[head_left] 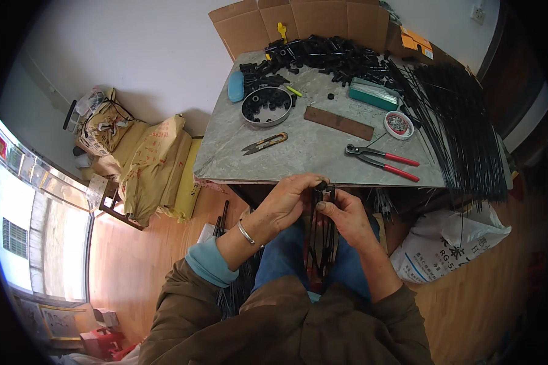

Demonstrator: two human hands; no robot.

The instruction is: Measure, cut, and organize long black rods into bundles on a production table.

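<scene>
Over my lap, at the table's front edge, both hands meet at a small black piece [322, 185] with several thin black rods [321, 240] hanging below it. My left hand [288, 199] is closed, fingertips pinching the black piece from the left. My right hand [349, 220] is closed too, thumb and fingers gripping the rods just under that piece. Fine details of the join are too small to tell. Beyond them on the table lie red-handled pincers [383, 162] and a pair of thread snips [265, 143].
The grey table [225, 161] carries a heap of black plastic parts [329, 55], a round metal bowl [266, 123] of black pieces, a flat rusty bar [338, 123], a green box [373, 96], a dish of small metal bits [398, 125] and long black rods [463, 121]. A white sack [432, 249] stands right.
</scene>
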